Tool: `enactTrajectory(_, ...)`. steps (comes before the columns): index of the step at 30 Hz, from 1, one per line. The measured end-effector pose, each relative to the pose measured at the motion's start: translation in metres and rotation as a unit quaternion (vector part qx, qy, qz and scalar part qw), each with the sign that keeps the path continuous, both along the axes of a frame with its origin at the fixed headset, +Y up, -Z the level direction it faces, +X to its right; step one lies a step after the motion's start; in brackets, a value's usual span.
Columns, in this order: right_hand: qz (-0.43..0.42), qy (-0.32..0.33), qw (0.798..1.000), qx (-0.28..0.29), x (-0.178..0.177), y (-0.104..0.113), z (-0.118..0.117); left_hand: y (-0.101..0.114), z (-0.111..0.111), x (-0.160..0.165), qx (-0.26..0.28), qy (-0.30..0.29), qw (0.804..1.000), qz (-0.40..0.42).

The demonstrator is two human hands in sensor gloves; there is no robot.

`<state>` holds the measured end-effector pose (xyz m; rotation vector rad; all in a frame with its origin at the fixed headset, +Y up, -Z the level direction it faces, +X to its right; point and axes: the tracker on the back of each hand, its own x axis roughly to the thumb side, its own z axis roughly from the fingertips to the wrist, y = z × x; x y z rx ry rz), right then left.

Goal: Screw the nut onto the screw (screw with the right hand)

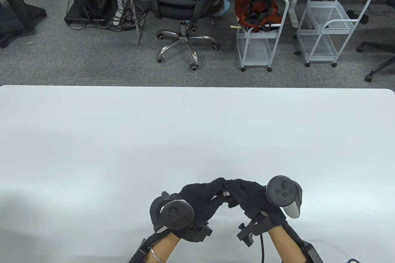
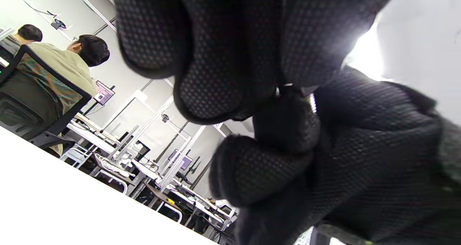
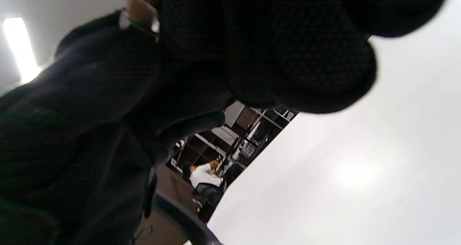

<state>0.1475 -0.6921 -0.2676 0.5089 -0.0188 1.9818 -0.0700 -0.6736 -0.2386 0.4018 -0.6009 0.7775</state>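
Observation:
My two gloved hands meet fingertip to fingertip just above the white table (image 1: pixel 197 139), near its front edge. My left hand (image 1: pixel 216 189) and my right hand (image 1: pixel 236 187) both pinch a small metal part (image 1: pixel 226 194) between them. In the left wrist view only slivers of metal (image 2: pixel 284 87) show between the closed fingers. In the right wrist view a small silvery piece (image 3: pixel 138 13), the screw or the nut, shows at the top left against the fingers. The gloves hide most of both parts, so I cannot tell which hand holds which.
The table's far edge (image 1: pixel 197 87) runs across the middle of the view. Beyond it on the carpet stand an office chair (image 1: pixel 182 1) and two white wire carts (image 1: pixel 262 31).

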Motion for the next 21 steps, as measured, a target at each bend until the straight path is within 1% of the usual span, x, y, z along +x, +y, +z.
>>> enactTrajectory(3,0.018,0.019,0.999,-0.023,0.0,0.0,-0.001,-0.001,-0.001,0.0,-0.004,0.0,1.0,-0.005)
enactTrajectory(5,0.033,0.055,0.997,-0.037,0.0,0.002,-0.001,-0.004,-0.004,-0.002,-0.008,0.015,1.0,-0.011)
enactTrajectory(7,0.055,0.074,0.995,-0.045,-0.001,0.002,-0.002,-0.005,-0.005,-0.003,-0.016,0.011,1.0,-0.01)
enactTrajectory(9,0.053,0.048,0.997,-0.016,-0.001,0.002,-0.002,-0.006,-0.006,-0.003,-0.017,0.008,1.0,-0.011)
enactTrajectory(11,0.036,0.015,0.999,-0.01,-0.003,0.001,-0.001,-0.006,-0.006,-0.002,-0.008,0.008,1.0,-0.023)
enactTrajectory(15,0.063,0.003,0.998,0.0,-0.003,-0.002,-0.003,-0.007,-0.008,-0.002,-0.012,-0.001,0.999,-0.052)
enactTrajectory(18,0.151,-0.008,0.988,0.012,-0.007,-0.006,-0.004,-0.008,-0.014,-0.008,-0.02,0.014,0.992,-0.12)
enactTrajectory(19,0.195,-0.004,0.981,0.012,-0.009,-0.009,-0.005,-0.01,-0.018,-0.012,-0.028,0.019,0.988,-0.148)
enactTrajectory(21,0.258,0.004,0.966,0.004,-0.015,-0.014,-0.006,-0.014,-0.022,-0.019,-0.04,0.025,0.985,-0.168)
